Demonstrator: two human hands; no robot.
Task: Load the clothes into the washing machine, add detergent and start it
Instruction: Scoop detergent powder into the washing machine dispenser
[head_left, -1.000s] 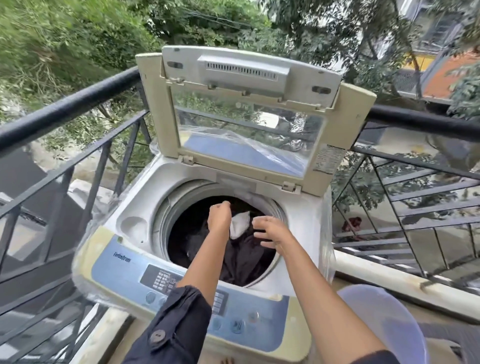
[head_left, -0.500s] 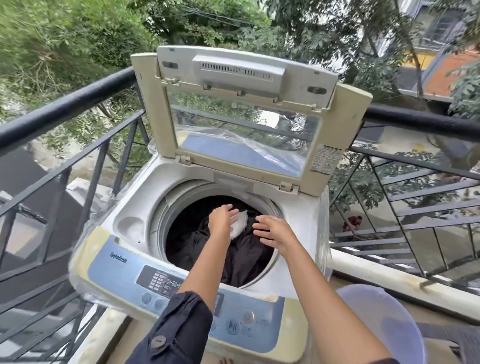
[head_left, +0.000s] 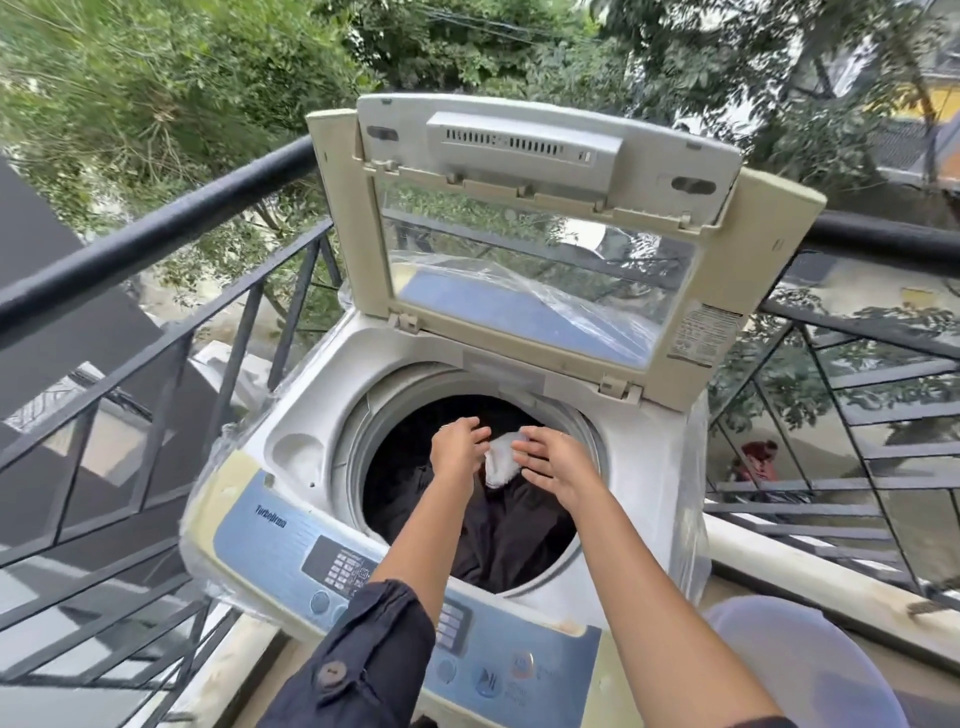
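Note:
A white top-loading washing machine (head_left: 306, 395) stands on a balcony with its lid (head_left: 524, 156) raised. Dark clothes (head_left: 519, 535) fill the drum, and a small white cloth (head_left: 500, 465) lies on top of them. Over the drum's opening, my left hand (head_left: 457, 447) has its fingers spread, the tips by the cloth's left edge. My right hand (head_left: 553, 460) hovers at the cloth's right edge, fingers apart. Neither hand closes around anything. The blue control panel (head_left: 285, 540) runs along the machine's near edge, partly hidden by my arms.
A black metal railing (head_left: 156, 228) runs close behind and to both sides of the machine. A pale lavender plastic basin (head_left: 800, 670) sits at the lower right. A shallow recess (head_left: 293, 452) lies left of the drum. Clear plastic wrap covers the machine's sides.
My left hand, a fist a second ago, has opened its fingers over the white cloth. Both hands have shifted slightly nearer each other above the drum.

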